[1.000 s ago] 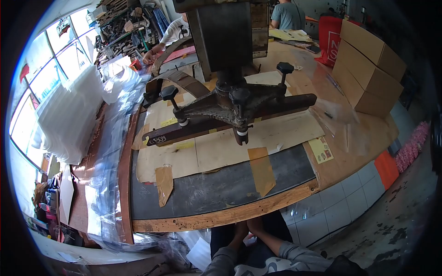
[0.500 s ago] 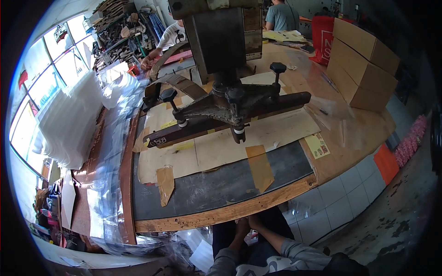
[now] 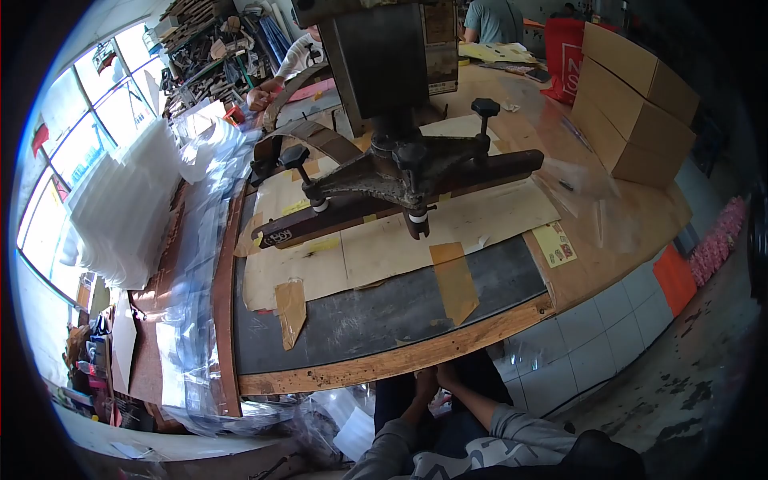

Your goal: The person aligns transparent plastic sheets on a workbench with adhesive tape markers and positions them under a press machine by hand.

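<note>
My left hand (image 3: pixel 426 384) and my right hand (image 3: pixel 446 375) are close together over my lap, just under the wooden front edge (image 3: pixel 384 360) of the work table. Their fingers are too dark and partly hidden to tell whether they hold anything. Above the table stands a press head (image 3: pixel 408 160) with black knobs and a long dark bar (image 3: pixel 280 232). The bar lies across a cream cardboard sheet (image 3: pixel 360 256), fixed with brown tape (image 3: pixel 454 284) to a dark grey plate (image 3: pixel 384 320).
Clear plastic sheets (image 3: pixel 196 304) and a stack of white foam sheets (image 3: pixel 124 208) lie on the left. Cardboard boxes (image 3: pixel 632 120) and a red bag (image 3: pixel 565 60) stand at the right. One person's hand (image 3: pixel 258 98) is at the back left; another person (image 3: pixel 490 22) is farther back.
The view has shifted slightly, so the table appears a little higher and farther right. My hands stay together over my lap. The press looks unchanged.
</note>
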Motion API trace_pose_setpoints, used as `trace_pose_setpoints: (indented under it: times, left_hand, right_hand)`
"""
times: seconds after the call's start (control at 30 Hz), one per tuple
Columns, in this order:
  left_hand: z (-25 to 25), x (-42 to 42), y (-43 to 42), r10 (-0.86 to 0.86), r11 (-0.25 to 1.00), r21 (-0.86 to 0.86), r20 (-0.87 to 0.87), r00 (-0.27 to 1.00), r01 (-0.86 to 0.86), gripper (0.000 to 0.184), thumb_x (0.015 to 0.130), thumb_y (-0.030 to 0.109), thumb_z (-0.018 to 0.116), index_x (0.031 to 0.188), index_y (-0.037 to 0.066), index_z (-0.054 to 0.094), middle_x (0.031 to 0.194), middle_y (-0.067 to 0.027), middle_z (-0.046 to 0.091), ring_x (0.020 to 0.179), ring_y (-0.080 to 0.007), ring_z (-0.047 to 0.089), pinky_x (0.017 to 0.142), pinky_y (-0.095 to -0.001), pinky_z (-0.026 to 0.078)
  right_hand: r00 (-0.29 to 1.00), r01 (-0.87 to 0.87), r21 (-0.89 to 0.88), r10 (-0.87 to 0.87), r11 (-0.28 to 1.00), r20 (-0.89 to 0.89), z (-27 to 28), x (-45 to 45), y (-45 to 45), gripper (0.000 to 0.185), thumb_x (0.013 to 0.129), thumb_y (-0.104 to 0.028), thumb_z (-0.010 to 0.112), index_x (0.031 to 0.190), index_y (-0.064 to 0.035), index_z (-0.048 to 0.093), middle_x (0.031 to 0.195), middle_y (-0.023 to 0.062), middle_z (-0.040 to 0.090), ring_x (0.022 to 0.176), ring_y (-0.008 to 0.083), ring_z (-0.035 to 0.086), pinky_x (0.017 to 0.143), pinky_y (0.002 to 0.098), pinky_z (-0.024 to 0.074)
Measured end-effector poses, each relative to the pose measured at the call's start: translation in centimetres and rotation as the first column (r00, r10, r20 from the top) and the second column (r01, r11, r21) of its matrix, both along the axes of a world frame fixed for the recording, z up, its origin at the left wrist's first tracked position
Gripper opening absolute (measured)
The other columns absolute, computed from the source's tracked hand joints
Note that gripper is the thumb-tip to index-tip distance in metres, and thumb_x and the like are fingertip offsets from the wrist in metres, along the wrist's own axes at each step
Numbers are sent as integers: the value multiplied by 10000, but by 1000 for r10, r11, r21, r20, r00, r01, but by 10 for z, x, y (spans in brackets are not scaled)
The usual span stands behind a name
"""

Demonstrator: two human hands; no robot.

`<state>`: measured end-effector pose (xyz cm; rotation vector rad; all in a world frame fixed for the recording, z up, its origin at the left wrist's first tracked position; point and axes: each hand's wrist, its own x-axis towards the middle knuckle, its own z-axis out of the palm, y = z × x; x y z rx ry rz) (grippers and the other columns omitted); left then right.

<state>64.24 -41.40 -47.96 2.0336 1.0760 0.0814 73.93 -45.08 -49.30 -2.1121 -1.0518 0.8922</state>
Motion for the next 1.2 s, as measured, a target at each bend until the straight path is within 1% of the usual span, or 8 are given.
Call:
trace_pose_setpoints:
  times: [0.07, 0.23, 0.37, 0.4, 0.47, 0.7, 0.87, 1.2]
  left_hand:
    - [2, 6, 5, -7, 1000, -19, 15, 1000, 8, 309, 867, 208, 557, 1065, -20, 492, 912, -294, 635, 922, -463, 611, 780, -509, 487]
    - [-25, 6, 1, -85, 985, 156, 80, 993, 72, 290, 820, 210, 604, 978, -33, 589, 949, -265, 643, 942, -433, 615, 824, -490, 480]
    - [-30, 5, -1, -85, 983, 167, 28, 996, 80, 277, 805, 211, 616, 938, -32, 632, 945, -259, 645, 944, -415, 622, 829, -483, 480]
    - [-23, 8, 1, -85, 965, 253, 47, 995, 70, 276, 805, 204, 616, 956, -27, 620, 927, -257, 648, 931, -415, 626, 819, -481, 485]
    - [-13, 7, 3, -86, 989, 127, 79, 993, 76, 309, 807, 206, 620, 1015, -23, 605, 977, -262, 638, 981, -413, 610, 847, -478, 474]
    - [-14, 4, 3, -115, 992, -39, 132, 985, 121, 506, 807, 213, 650, 1249, 6, 517, 1253, -261, 540, 1217, -401, 479, 990, -450, 393]
    - [-27, 2, 3, -141, 989, -14, 128, 982, 144, 483, 806, 194, 652, 1236, 8, 535, 1251, -250, 552, 1234, -396, 469, 1022, -451, 359]
    - [-39, 0, -2, -170, 985, -29, 86, 982, 173, 383, 820, 172, 634, 1165, 11, 593, 1208, -233, 588, 1179, -381, 523, 975, -442, 403]
  right_hand:
    - [1000, -5, 7, 5, 1000, 23, -12, 0, 2, 341, 887, -117, 451, 1196, -14, 549, 1160, 267, 584, 1111, 412, 554, 934, 468, 448]
    - [989, -143, 39, 141, 989, 53, -5, 10, -5, 385, 857, -56, 437, 1226, -2, 532, 1242, 275, 535, 1200, 412, 491, 1016, 459, 394]
    - [982, -191, -14, 191, 982, -10, -10, 15, -1, 426, 828, -74, 519, 1245, 10, 521, 1316, 267, 488, 1284, 401, 413, 1068, 453, 332]
    - [978, -208, -18, 208, 978, 15, -4, 15, -1, 432, 823, -77, 525, 1246, 11, 520, 1321, 268, 484, 1286, 400, 410, 1070, 453, 329]
    - [975, -222, -51, 223, 974, 15, 6, 16, 0, 493, 769, -9, 536, 1260, 13, 499, 1323, 263, 478, 1285, 403, 408, 1073, 446, 327]
    - [989, -144, 9, 144, 990, -30, -16, 12, -5, 424, 870, -54, 455, 1287, 19, 452, 1336, 257, 467, 1303, 384, 395, 1069, 437, 333]
    - [983, -47, 72, 59, 996, -176, -4, 8, -6, 374, 973, -209, 385, 1266, 8, 469, 1321, 235, 493, 1272, 345, 444, 1036, 422, 362]
    - [973, -117, 39, 123, 992, -197, -11, 13, -10, 381, 977, -237, 384, 1257, 3, 481, 1315, 227, 503, 1255, 337, 461, 1023, 422, 371]
